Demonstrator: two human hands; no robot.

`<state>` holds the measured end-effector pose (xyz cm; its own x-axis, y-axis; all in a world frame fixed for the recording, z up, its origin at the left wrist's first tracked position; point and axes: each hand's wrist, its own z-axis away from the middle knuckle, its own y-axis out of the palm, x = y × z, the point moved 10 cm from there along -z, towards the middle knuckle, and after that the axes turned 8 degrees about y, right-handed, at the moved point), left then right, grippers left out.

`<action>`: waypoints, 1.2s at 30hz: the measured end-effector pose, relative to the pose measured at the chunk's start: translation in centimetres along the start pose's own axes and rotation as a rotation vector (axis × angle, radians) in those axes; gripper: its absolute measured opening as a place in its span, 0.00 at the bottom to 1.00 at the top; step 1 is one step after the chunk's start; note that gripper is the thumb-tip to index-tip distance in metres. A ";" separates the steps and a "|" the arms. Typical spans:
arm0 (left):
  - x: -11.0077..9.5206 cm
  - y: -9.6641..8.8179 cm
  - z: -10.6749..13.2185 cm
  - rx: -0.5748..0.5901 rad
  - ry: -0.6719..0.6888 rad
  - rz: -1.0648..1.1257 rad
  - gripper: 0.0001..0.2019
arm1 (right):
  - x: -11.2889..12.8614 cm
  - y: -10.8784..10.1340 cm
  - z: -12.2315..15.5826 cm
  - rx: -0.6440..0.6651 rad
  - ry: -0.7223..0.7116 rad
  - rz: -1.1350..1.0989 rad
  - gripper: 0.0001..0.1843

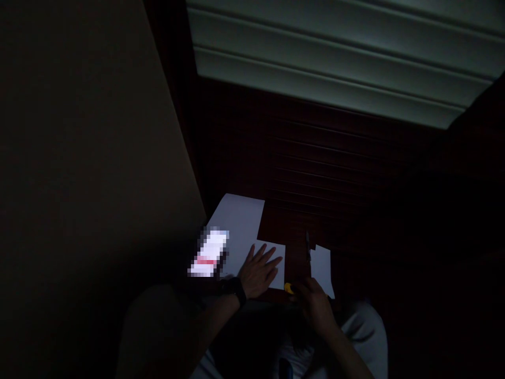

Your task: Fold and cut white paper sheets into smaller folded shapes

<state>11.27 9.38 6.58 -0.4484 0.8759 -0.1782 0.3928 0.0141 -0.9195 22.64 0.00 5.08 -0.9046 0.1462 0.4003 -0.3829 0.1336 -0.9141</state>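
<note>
The scene is very dark. My left hand (258, 271) lies flat with fingers spread on a white sheet of paper (276, 258) on a dark wooden table (292, 226). A dark watch (233, 288) sits on that wrist. My right hand (311, 302) is closed around a small yellow object (289, 288) near the table's front edge, between the sheet and another white paper piece (322, 267). What the yellow object is cannot be made out.
A larger white sheet (239, 218) lies at the left with a lit phone screen (209, 253) on it. A dark pen-like item (307, 243) rests on the table. A wall stands at the left, slatted blinds (335, 58) behind.
</note>
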 end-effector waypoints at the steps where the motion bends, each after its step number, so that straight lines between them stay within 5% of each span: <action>1: 0.0 0.0 0.0 -0.002 -0.005 0.000 0.20 | 0.0 0.1 0.2 -0.003 0.002 0.000 0.19; 36: 1.0 0.2 -0.7 -0.002 -0.051 -0.021 0.22 | 0.4 1.1 1.3 -0.084 -0.026 -0.061 0.22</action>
<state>11.44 10.58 6.47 -0.4971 0.8495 -0.1770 0.3843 0.0326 -0.9226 21.66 -1.12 4.16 -0.8849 0.1103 0.4525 -0.4217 0.2230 -0.8789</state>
